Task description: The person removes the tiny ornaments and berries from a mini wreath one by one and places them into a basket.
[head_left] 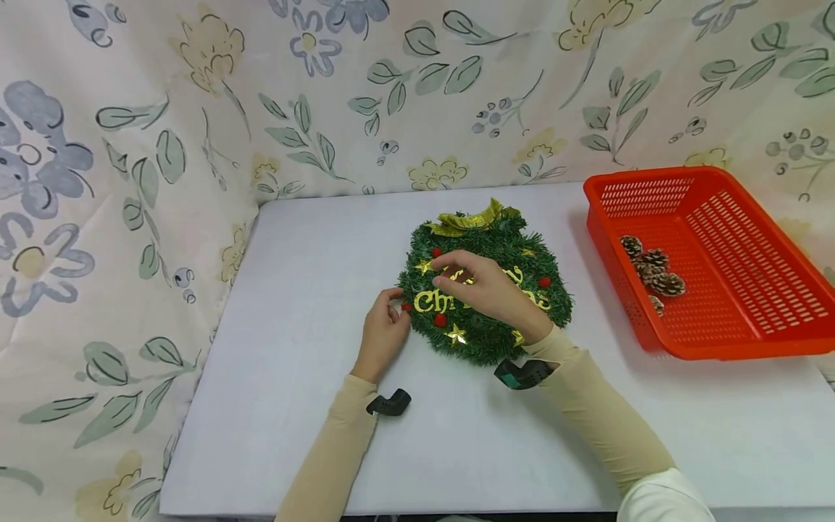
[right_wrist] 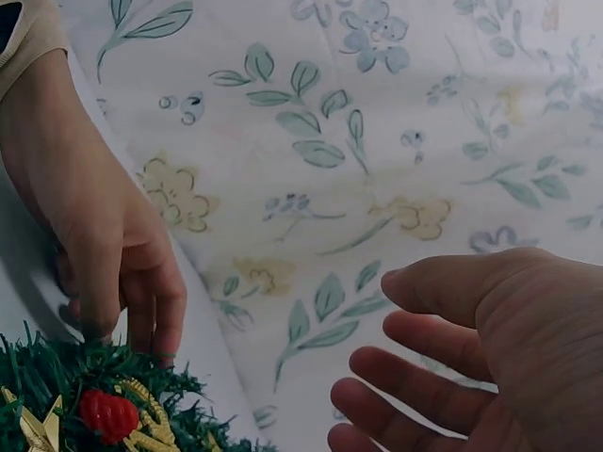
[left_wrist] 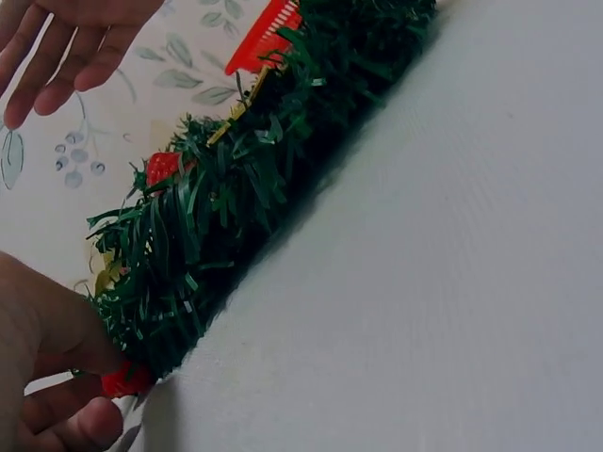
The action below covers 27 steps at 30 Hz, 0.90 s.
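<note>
A green tinsel Christmas wreath (head_left: 483, 341) lies on the white table, carrying gold lettering, gold stars, red berries and a gold ribbon (head_left: 479, 219) along its far edge. At its left rim, my left hand (head_left: 383, 333) pinches the edge beside a red berry (left_wrist: 127, 379), with thumb and fingers bent around it. My right hand (head_left: 489, 293) hovers over the wreath's middle and covers part of the lettering. Its fingers (right_wrist: 424, 400) are loosely bent with a gap to the thumb, and nothing shows between them.
To the right stands a red plastic basket (head_left: 750, 304) with several pine cones (head_left: 667, 284) at its left side. A floral curtain (head_left: 417, 94) hangs behind and left of the white table (head_left: 313, 290). Black wrist devices (head_left: 390, 403) sit on both sleeves.
</note>
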### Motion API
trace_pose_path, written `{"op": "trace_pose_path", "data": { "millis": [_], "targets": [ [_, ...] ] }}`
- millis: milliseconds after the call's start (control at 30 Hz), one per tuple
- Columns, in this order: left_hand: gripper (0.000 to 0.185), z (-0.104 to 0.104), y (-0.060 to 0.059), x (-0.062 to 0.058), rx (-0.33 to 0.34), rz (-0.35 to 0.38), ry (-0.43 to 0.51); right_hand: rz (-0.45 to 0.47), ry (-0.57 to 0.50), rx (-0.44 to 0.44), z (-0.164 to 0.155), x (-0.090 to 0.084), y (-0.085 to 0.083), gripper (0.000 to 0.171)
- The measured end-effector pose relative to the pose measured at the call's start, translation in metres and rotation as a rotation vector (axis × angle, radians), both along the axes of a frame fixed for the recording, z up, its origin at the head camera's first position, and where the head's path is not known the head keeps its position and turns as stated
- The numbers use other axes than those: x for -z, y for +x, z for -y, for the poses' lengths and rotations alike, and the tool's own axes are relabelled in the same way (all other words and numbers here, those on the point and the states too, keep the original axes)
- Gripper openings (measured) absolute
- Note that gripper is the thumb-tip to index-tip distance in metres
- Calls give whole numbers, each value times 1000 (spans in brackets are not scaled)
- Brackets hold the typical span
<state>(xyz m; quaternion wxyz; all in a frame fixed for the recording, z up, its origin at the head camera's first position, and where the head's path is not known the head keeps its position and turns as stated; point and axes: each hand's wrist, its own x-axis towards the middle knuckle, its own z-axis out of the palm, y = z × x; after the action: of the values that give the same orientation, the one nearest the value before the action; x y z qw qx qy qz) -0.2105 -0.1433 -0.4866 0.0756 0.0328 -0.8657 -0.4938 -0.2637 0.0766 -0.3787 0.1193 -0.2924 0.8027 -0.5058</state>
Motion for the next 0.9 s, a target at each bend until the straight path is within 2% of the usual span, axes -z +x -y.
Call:
{"op": "trace_pose_path", "data": {
  "millis": [267,367,600,900],
  "targets": [
    [49,2,-2,0,70,-1,-113,-5,-5,7,1,2,-1,29],
    [50,2,-2,1,72,-13,-102,0,-1,8,1,2,-1,29],
    [48,3,-2,2,27,-43,-11,16,8,7,1,3,-2,30],
    [36,5,-2,6,50,-106,-19,37,8,9,2,5,-2,30]
  ]
}}
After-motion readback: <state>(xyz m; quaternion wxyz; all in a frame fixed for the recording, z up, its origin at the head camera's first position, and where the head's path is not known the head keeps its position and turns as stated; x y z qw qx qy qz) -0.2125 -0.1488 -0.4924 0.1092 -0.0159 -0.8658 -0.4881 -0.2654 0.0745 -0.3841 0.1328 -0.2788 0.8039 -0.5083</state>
